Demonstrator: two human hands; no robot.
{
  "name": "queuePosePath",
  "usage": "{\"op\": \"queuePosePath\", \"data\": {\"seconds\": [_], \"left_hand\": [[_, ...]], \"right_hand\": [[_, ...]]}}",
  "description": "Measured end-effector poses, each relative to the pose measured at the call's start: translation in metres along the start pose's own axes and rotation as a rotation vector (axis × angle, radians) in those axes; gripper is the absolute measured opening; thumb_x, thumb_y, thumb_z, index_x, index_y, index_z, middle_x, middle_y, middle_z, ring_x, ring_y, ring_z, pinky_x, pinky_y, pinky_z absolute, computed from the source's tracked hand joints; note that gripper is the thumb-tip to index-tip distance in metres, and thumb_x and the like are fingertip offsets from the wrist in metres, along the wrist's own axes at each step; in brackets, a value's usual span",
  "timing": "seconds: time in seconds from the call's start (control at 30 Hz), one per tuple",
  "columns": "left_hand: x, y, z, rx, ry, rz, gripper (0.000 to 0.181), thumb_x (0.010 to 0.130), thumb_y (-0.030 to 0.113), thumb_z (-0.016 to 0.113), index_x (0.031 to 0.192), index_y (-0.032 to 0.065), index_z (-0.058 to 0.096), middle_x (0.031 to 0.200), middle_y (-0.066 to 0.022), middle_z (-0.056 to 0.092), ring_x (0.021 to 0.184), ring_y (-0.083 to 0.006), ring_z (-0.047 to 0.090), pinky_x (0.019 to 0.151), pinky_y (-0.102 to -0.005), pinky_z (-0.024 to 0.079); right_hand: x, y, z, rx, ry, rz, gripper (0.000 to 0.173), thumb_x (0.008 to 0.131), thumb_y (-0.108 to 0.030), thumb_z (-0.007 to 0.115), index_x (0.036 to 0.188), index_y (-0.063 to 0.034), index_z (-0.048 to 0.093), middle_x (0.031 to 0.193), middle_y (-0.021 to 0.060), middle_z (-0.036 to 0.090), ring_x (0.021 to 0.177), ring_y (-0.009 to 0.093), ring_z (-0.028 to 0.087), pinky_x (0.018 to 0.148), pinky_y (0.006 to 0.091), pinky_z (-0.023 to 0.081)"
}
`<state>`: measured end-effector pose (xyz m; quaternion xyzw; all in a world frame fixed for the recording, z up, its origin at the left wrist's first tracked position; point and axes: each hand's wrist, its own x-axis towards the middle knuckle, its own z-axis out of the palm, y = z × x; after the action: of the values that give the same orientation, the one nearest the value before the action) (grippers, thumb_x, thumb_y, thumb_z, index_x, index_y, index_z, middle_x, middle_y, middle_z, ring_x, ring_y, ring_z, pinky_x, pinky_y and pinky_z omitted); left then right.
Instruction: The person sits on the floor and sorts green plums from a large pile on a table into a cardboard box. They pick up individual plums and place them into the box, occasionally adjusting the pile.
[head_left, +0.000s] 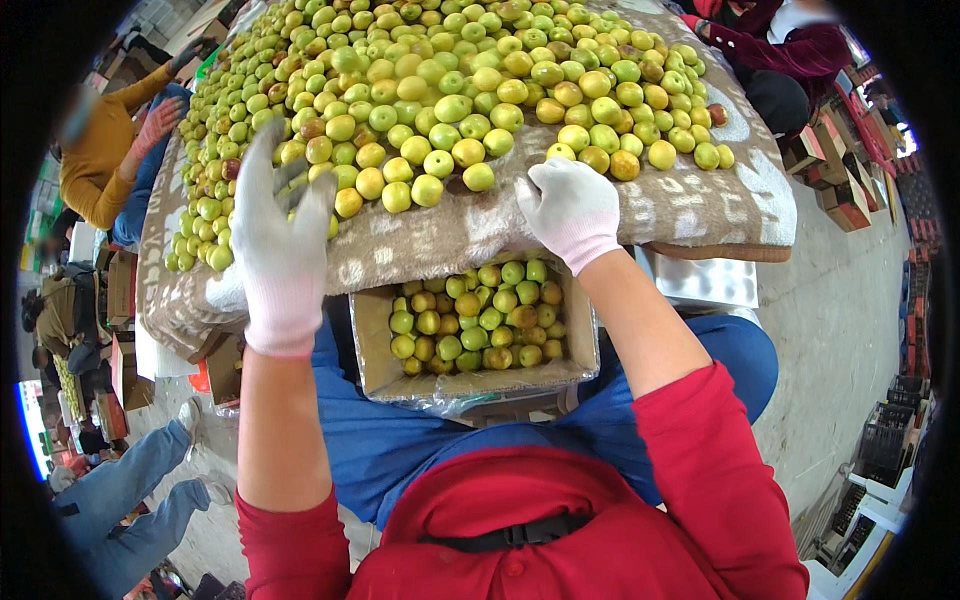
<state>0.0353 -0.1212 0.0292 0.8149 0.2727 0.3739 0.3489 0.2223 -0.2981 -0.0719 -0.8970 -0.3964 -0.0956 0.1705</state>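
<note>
A large heap of green and yellow-green round fruit, some with reddish patches (397, 135), covers a table spread with a brown and white patterned blanket (427, 244). My left hand (281, 217), in a white knit glove, is raised over the heap's left front, fingers spread and slightly blurred, with no fruit seen in it. At the blanket's front edge, right of the middle, my right hand (570, 206) is curled in the same kind of glove; whether a fruit is inside it cannot be seen. Between my knees, below the table edge, an open cardboard box (420, 386) lined with clear plastic holds similar fruit.
A white moulded tray (705, 281) lies under the table's right front. Co-workers sit at the left (97, 161) and upper right (795, 52). A person in light jeans (139, 480) stands lower left. Cardboard boxes (844, 199) stand on the floor at right; black crates (885, 435) lie farther off.
</note>
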Motion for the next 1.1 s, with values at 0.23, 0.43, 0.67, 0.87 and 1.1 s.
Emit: {"op": "queuePosePath", "data": {"seconds": [0.23, 0.43, 0.67, 0.87, 1.1], "left_hand": [[-0.079, -0.067, -0.037, 0.034, -0.06, -0.284, 0.04, 0.093, -0.002, 0.061, 0.133, -0.0071, 0.057, 0.124, -0.0153, 0.067, 0.112, -0.0202, 0.065, 0.1, -0.0332, 0.051], [-0.115, -0.095, -0.044, 0.057, -0.028, -0.329, 0.03, 0.092, -0.003, 0.06, 0.121, -0.0075, 0.065, 0.114, -0.0134, 0.072, 0.106, -0.0215, 0.067, 0.098, -0.0327, 0.051], [-0.105, -0.088, -0.037, 0.262, -0.083, -0.107, 0.024, 0.084, -0.003, 0.064, 0.108, -0.0057, 0.069, 0.102, -0.0194, 0.071, 0.096, -0.0333, 0.068, 0.089, -0.0378, 0.053], [-0.068, -0.071, -0.023, 0.347, -0.153, 0.092, 0.03, 0.08, -0.001, 0.068, 0.11, -0.0014, 0.069, 0.103, -0.0193, 0.07, 0.098, -0.0373, 0.067, 0.09, -0.0407, 0.054], [-0.029, -0.068, 0.031, 0.351, -0.318, 0.096, 0.043, 0.08, -0.001, 0.069, 0.123, 0.0012, 0.066, 0.114, -0.0199, 0.07, 0.104, -0.0339, 0.069, 0.093, -0.0379, 0.055]], "right_hand": [[-0.001, 0.001, 0.003, 0.024, 0.055, -0.026, 0.027, 0.087, -0.034, 0.068, 0.07, -0.012, 0.07, 0.079, 0.0093, 0.067, 0.081, 0.028, 0.069, 0.07, 0.0415, 0.057], [0.0, 0.001, 0.005, -0.022, 0.037, -0.031, 0.026, 0.087, -0.033, 0.068, 0.073, -0.0117, 0.069, 0.08, 0.0093, 0.068, 0.082, 0.028, 0.069, 0.07, 0.0419, 0.057], [0.001, -0.001, 0.001, -0.031, 0.027, -0.023, 0.027, 0.087, -0.034, 0.068, 0.072, -0.0117, 0.068, 0.08, 0.0095, 0.067, 0.082, 0.029, 0.069, 0.071, 0.0422, 0.057], [-0.001, 0.0, 0.002, 0.001, 0.025, -0.015, 0.026, 0.086, -0.033, 0.07, 0.071, -0.0117, 0.068, 0.079, 0.0093, 0.067, 0.081, 0.029, 0.069, 0.07, 0.0424, 0.056], [0.0, 0.001, 0.004, 0.007, 0.032, -0.014, 0.025, 0.085, -0.032, 0.07, 0.071, -0.0118, 0.068, 0.079, 0.0087, 0.066, 0.081, 0.029, 0.068, 0.07, 0.0422, 0.056]]}}
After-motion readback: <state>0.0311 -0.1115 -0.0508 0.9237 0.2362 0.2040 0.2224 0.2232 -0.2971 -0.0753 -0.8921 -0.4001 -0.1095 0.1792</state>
